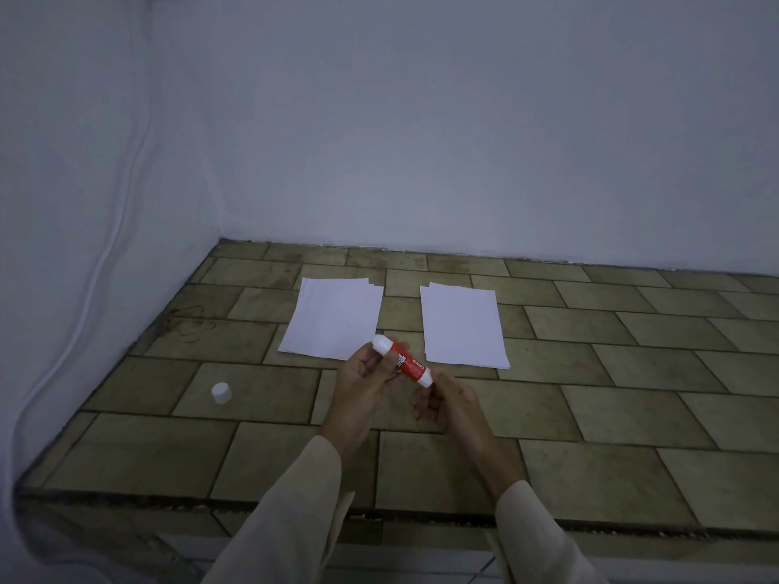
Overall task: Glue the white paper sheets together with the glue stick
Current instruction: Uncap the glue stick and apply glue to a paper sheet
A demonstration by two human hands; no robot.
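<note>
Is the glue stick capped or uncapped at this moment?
Cannot tell. A white cap lies apart on the tiled surface, yet the glue stick, held by the left hand and right hand, shows white at both ends.

Two paper stacks (335,318) (463,326) lie side by side on the bench (590,394); a cap (221,392) sits nearer, to their left.

I wear loose cream-coloured long sleeves. My left sleeve (291,512) rises from the bottom middle of the frame, my right sleeve (535,537) from the lower right; both end at the wrists, leaving my left hand (366,373) and right hand (442,402) bare.
</note>
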